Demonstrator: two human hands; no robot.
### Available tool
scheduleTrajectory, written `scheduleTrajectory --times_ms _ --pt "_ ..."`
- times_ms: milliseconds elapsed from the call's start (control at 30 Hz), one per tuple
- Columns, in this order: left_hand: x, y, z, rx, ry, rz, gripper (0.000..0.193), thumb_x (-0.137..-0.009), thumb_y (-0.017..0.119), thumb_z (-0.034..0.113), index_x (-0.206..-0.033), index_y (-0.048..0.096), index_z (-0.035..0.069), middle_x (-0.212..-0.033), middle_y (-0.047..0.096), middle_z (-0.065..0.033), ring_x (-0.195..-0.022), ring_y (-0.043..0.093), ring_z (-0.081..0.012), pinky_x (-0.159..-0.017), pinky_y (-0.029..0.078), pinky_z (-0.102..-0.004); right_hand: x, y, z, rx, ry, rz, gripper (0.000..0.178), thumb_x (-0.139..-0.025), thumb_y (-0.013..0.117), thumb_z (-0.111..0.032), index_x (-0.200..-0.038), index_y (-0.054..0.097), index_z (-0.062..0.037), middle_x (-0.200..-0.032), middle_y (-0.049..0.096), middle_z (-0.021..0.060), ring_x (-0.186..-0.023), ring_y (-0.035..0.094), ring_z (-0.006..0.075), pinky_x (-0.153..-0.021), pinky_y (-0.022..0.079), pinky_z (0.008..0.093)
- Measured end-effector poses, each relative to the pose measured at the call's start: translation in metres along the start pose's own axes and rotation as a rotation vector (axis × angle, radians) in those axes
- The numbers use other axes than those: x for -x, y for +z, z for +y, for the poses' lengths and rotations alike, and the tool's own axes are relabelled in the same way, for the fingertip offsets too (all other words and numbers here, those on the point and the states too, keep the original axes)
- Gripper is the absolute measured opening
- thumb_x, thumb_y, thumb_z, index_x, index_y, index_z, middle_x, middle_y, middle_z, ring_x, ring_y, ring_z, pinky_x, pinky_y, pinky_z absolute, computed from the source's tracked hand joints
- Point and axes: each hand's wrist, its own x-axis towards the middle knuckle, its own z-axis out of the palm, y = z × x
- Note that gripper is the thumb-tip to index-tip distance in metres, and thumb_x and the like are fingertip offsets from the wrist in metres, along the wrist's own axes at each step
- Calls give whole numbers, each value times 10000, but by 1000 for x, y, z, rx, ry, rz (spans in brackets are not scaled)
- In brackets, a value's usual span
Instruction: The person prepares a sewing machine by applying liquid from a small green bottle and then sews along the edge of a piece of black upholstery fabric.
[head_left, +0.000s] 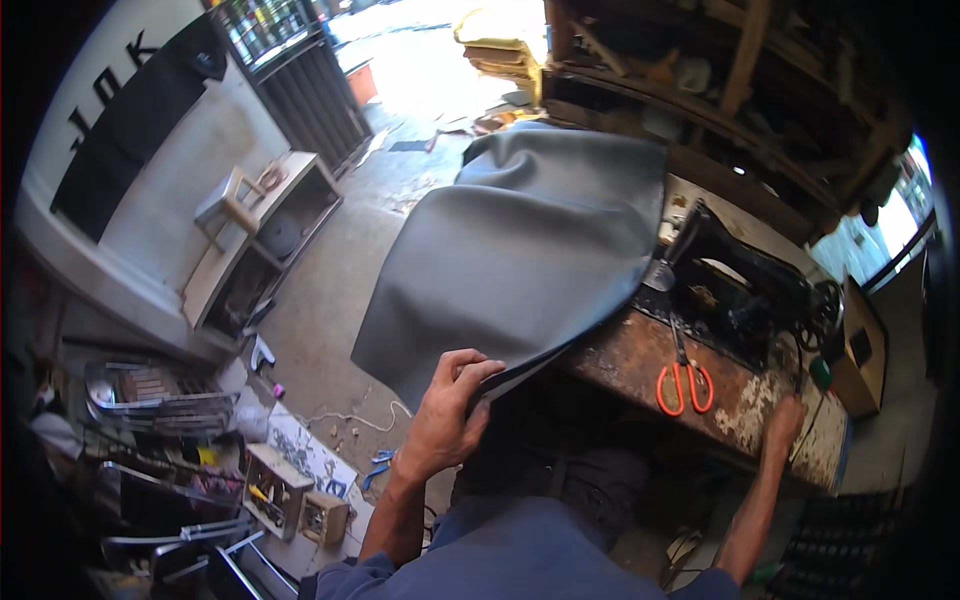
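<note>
A large dark grey sheet of leather-like material [510, 245] drapes over the left part of the worn table [630, 362] and hangs past its edge. My left hand [450, 415] pinches the sheet's near edge between thumb and fingers, where a paler underside shows. Close to the table's right end is my right hand [785, 420], fingers curled; whatever they hold, if anything, is hard to make out. A black sewing machine [735, 295] stands on the table beyond it. Scissors with orange handles [684, 388] lie between the machine and the near edge.
Wooden shelving [700, 95] rises behind the table. A low cabinet [265, 235] with a small stool-like frame on top stands by the left wall. Metal chair frames [165, 400], wooden boxes [275, 487] and blue-handled pliers [378, 466] clutter the lower left. A cardboard box [858, 345] is at right.
</note>
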Motion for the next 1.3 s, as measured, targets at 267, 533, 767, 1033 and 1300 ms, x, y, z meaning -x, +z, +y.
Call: scheduleTrajectory --times_ms 267,533,767,1033,1300 --pt "-3 1 -34 -57 -97 -75 343 -824 582 -98 -1125 697 19 -972 677 -150 -971 654 -346 -866 535 -445 11 -27 -8 -357 188 -162 309 -935 599 -70 -1215 661 47 -1081 700 211 -1022 677 388 -888 520 472" --pt "-49 8 -66 223 -157 51 197 -766 547 -86 -903 640 21 -845 613 -140 -737 639 -344 -666 530 -424 77 -168 -221 -2236 556 -556 75 -939 546 -33 -974 609 -52 -759 534 89 -685 493 216 -672 467 359" --pt "-32 -102 21 492 72 -99 104 -777 601 -25 -842 559 44 -803 538 -102 -709 602 -290 -595 503 -406 0 -263 -395 -1712 592 -1090 572 -1039 538 -577 -1317 601 -82 -1101 698 68 -987 667 235 -926 544 392" --pt "52 -318 -21 498 -399 257 205 -710 454 -93 -775 622 4 -751 602 -115 -644 612 -252 -604 495 -334 -82 -290 -540 -1779 448 -1145 414 -1087 515 -266 -1380 543 25 -1339 628 142 -1187 632 295 -1055 501 444" --pt "-8 -399 -85 60 -498 413 1109 -799 893 415 -1583 228 0 -1162 582 -168 -724 577 -176 -668 480 -278 94 -586 -752 -1601 -1278 -942 241 -958 695 -273 -817 635 -86 -612 627 78 -524 621 212 -495 487 408"
